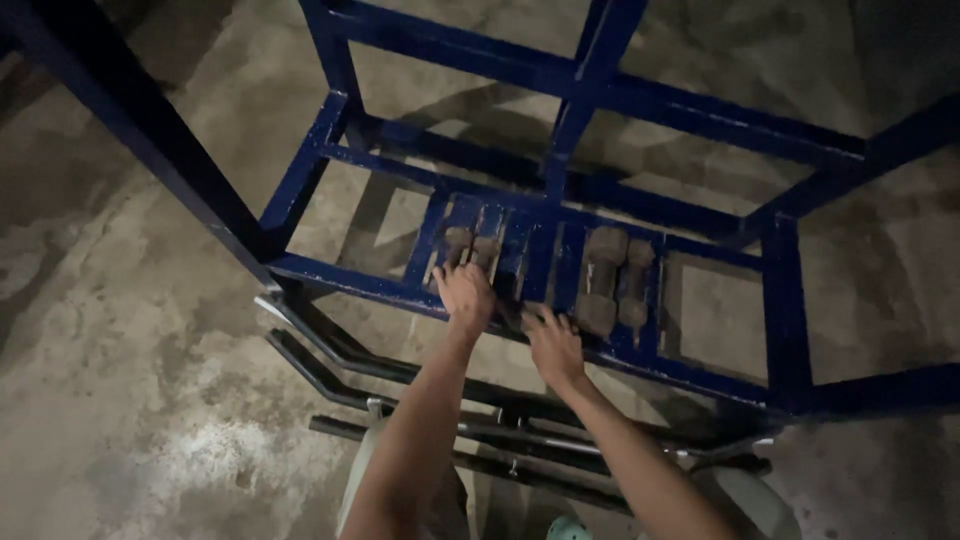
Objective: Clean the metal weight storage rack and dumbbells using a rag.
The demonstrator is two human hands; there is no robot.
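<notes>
Now the left hand lies flat with fingers spread on a rusty dumbbell in the blue metal rack, the right hand is open just below a bar, and that dumbbell looks heavy and hard, best gripped at its thin middle

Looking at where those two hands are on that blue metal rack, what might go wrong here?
The left hand reaches between the slats of the blue frame toward a dumbbell; fingers might get pinched against the bars. The right hand rests on the frame's front rail near a second, larger dumbbell; if that one rolled, it might strike the hand. Loose metal bars lie on the concrete floor close by the person, a likely tripping hazard in this dim light.
</notes>
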